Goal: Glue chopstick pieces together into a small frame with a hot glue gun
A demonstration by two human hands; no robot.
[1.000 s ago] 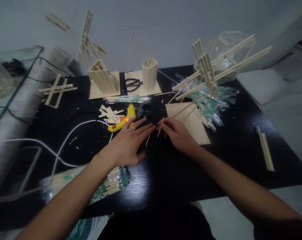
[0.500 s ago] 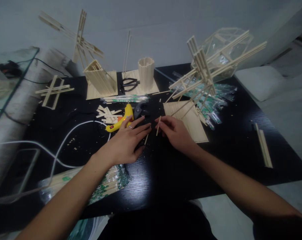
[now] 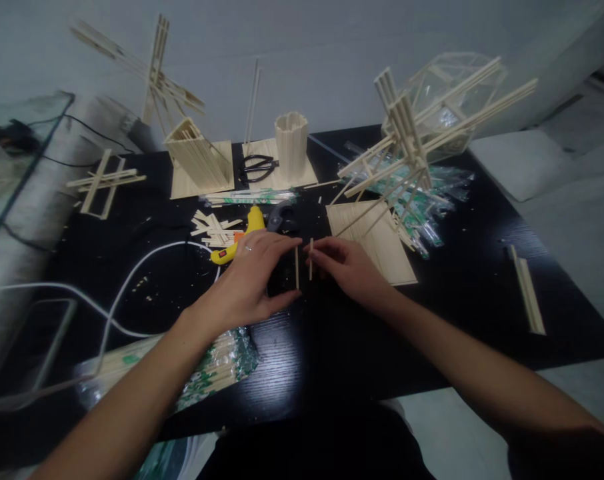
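My left hand (image 3: 255, 273) grips a short wooden stick (image 3: 297, 268) by its two ends, thumb below and fingertips above. Between the fingertips of my right hand (image 3: 343, 263) is a second short stick (image 3: 311, 259), upright in view and parallel to the first with a small gap. A yellow glue gun (image 3: 255, 219) lies just beyond my left hand, which partly covers it. Close to it is a dark grey tool (image 3: 281, 217) that I cannot make out fully. To the left lies a pile of short cut sticks (image 3: 216, 230).
On the black table (image 3: 362, 353), a windmill-like stick model (image 3: 407, 133) stands at right and another (image 3: 197, 157) at back left. A round stick cup (image 3: 291, 150) and black-handled scissors (image 3: 257, 168) sit behind. A white cable (image 3: 132, 277) loops at left, near packed chopsticks (image 3: 217, 367).
My left hand has closed its thumb and fingers on the ends of the short stick, which was lying on the table. My right hand has shifted slightly left, its stick now straighter.
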